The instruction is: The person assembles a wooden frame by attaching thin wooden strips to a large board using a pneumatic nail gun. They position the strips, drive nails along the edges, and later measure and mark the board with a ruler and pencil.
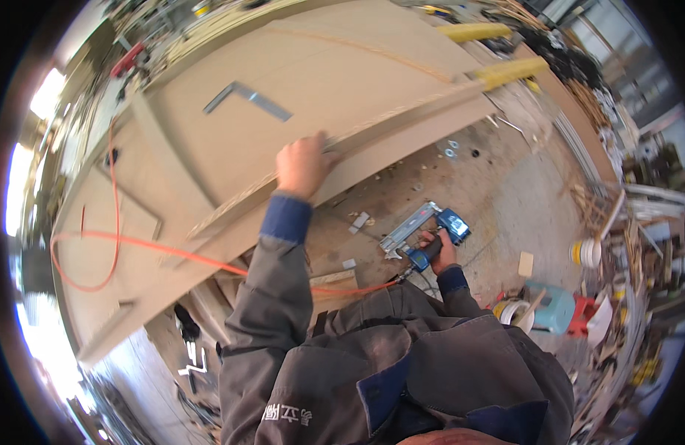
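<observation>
My right hand (448,251) is closed round the black grip of a blue nail gun (424,230), held low beside the panel. An orange air hose (209,259) runs from the gun's handle leftward across the panel. My left hand (301,167) is curled over the upright wooden strip (409,111) along the near edge of a large tan panel (335,55); its fingertips are partly hidden. Farther in on the panel lies a metal carpenter's square (261,102), touched by neither hand.
A wooden crosspiece (172,148) spans the panel at left. Yellow beams (509,73) stick out at its far right. On the floor at right stand a white bucket (585,253), a teal container (551,308) and a red object (582,315). Scrap wood lies farther right.
</observation>
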The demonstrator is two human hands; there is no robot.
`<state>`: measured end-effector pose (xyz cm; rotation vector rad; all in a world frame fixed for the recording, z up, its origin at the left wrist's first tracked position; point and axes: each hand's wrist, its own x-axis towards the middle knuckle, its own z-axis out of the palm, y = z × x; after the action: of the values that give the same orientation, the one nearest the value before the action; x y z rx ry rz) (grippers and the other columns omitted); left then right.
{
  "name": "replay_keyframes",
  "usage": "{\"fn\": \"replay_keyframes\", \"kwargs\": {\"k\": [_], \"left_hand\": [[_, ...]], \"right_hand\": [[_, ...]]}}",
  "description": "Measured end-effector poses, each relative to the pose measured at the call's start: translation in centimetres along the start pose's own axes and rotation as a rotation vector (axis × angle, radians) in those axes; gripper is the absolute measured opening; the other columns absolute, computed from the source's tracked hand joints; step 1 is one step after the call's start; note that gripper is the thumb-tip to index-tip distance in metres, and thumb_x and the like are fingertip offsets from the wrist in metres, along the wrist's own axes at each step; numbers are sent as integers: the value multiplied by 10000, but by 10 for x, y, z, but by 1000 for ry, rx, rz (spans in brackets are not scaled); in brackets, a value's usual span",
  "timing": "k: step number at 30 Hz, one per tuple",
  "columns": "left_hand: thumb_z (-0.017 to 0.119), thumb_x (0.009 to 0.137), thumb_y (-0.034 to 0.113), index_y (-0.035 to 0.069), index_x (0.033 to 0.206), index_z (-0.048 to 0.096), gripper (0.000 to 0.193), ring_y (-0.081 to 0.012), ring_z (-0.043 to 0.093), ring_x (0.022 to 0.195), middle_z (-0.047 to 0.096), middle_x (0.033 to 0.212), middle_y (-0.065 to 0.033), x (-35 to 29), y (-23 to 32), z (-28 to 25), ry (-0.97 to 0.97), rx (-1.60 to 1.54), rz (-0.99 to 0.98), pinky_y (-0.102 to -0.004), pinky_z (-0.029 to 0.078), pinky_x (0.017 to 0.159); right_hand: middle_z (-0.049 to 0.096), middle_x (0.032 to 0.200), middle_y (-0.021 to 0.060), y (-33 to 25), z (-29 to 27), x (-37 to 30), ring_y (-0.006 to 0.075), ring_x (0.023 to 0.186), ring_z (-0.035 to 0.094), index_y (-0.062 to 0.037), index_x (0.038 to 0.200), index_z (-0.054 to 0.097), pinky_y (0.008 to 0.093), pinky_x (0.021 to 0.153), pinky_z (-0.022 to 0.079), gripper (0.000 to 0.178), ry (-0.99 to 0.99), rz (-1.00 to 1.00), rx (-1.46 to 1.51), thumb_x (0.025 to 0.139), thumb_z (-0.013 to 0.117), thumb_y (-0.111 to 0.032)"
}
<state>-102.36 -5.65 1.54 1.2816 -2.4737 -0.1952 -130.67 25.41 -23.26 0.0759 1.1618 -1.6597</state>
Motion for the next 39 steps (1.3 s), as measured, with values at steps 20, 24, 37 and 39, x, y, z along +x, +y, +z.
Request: {"fn": "replay_keyframes", "kwargs": {"k": [20, 24, 37, 39], "left_hand": [[736, 858, 371, 68, 893, 606, 331, -425, 667, 801, 679, 786, -190, -17, 4, -10, -22, -97, -23, -516, 512, 676], [724, 871, 398, 77, 938, 633, 341, -421, 663, 806, 675, 794, -193, -12, 5, -2, 25, -125, 42, -504, 503, 674], [776, 806, 390, 127, 943, 728, 300, -314, 736, 823, 735, 836, -119, -12, 4, 8, -13, -39, 22, -432, 578, 693], [786, 794, 368, 129, 943, 730, 288, -305, 740, 840, 739, 841, -113, -18, -2, 8, 11, -54, -6, -420, 575, 696]], "right_hand": [[738, 1059, 184, 6, 7, -12, 285, 725, 689, -98, 1218, 518, 463, 734, 578, 335, 123, 0, 45, 1037, 553, -378], [740, 1047, 179, 0, 5, -10, 280, 717, 688, -98, 1180, 531, 449, 727, 578, 310, 120, 6, 39, 1041, 541, -375], [707, 1120, 93, -1, -24, 3, 204, 859, 625, -95, 1280, 583, 400, 838, 536, 500, 58, 5, -68, 1043, 467, -520], [702, 1119, 95, 1, -9, 1, 215, 868, 620, -114, 1320, 564, 405, 875, 525, 503, 71, -22, -147, 1044, 467, -523]]}}
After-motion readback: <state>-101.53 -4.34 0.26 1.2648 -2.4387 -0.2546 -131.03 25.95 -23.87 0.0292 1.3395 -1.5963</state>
